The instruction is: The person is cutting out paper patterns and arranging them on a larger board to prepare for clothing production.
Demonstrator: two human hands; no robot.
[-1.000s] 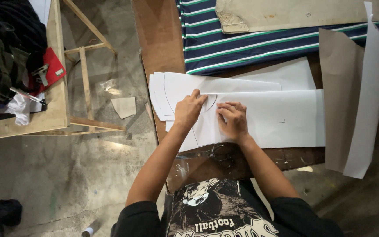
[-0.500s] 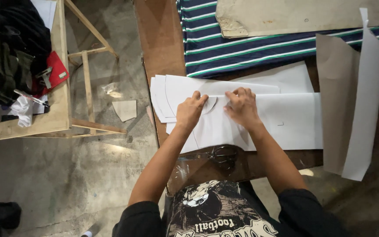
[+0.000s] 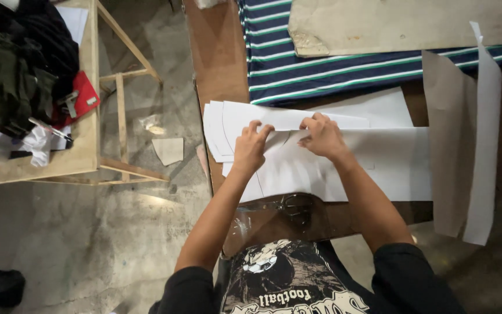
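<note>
Hands are both pressing flat on the white paper sheets stacked on your bench: left hand and right hand are gripping nothing. Sheets are probably sliding out of line if you're pushing unevenly, and scissors are sitting near the edge.

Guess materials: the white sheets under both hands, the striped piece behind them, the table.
White flat sheets: likely matte paper; thin, crisp edges, stacked layers. Navy, white and green striped piece: seemingly knit fabric; soft, lies limp. Brown table: probably wood or board, smooth, slightly glossy. Left hand and right hand press the sheets.
</note>
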